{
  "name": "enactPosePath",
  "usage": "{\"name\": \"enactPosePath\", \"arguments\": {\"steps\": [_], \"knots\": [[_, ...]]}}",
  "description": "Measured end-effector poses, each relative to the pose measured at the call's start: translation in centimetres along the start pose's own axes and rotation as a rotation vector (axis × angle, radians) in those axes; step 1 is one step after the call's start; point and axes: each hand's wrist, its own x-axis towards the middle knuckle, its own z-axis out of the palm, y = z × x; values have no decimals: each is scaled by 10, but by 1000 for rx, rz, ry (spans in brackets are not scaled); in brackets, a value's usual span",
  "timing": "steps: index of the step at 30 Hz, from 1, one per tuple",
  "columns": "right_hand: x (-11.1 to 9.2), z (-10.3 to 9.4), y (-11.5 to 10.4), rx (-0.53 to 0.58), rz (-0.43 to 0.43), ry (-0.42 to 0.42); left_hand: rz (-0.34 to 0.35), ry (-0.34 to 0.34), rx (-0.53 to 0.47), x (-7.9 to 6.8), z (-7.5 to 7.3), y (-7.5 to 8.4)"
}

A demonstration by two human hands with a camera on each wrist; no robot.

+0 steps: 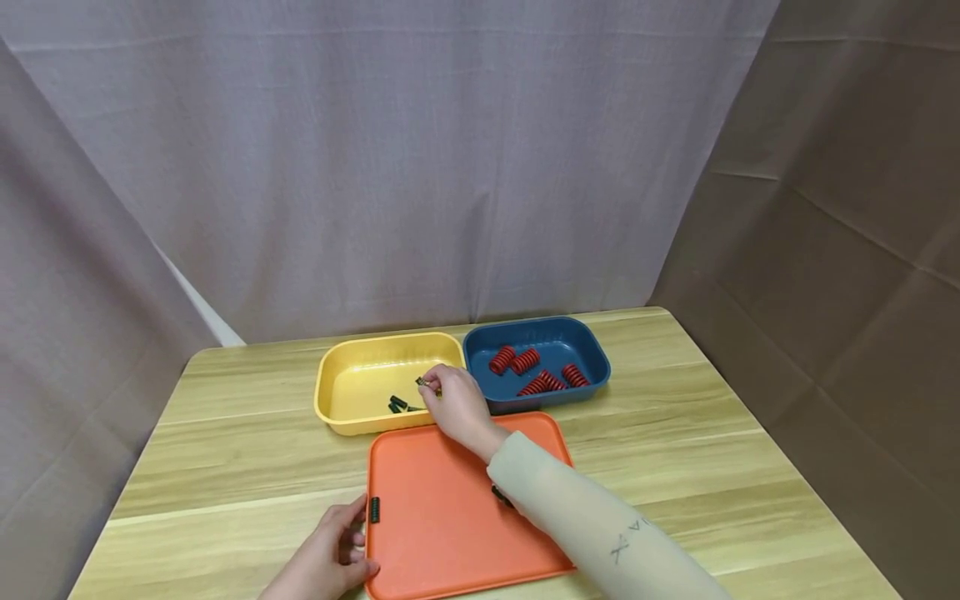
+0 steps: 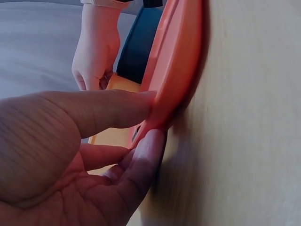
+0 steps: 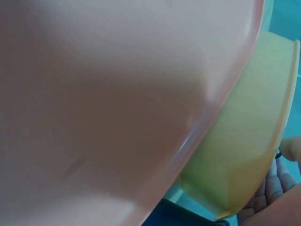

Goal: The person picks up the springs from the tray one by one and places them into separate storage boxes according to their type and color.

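In the head view my right hand [image 1: 459,407] is over the yellow bin [image 1: 341,350], pinching a small dark spring [image 1: 422,382] between thumb and fingertips. Several small dark springs [image 1: 397,403] lie in the bin below it. My left hand [image 1: 330,546] holds the left rim of the orange tray [image 1: 442,533]; the left wrist view has the thumb and fingers pinching that rim. One dark spring [image 1: 375,509] lies along the tray's left edge. Another dark piece [image 1: 501,497] on the tray is partly hidden by the right sleeve.
A blue bin [image 1: 551,335] with several red springs [image 1: 526,361] touches the yellow bin's right side. Both bins stand behind the tray on a wooden table [image 1: 225,450]. Grey cloth [image 1: 360,167] hangs behind the table and along its sides.
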Motion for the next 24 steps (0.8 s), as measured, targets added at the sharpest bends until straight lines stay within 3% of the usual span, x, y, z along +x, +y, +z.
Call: {"name": "enactPosePath", "arguments": {"steps": [10, 24], "knots": [[5, 3, 5, 12, 3, 13, -7, -26, -25, 1, -3, -6], [-2, -14, 7, 77, -40, -75, 35, -46, -46, 0, -3, -7]]}}
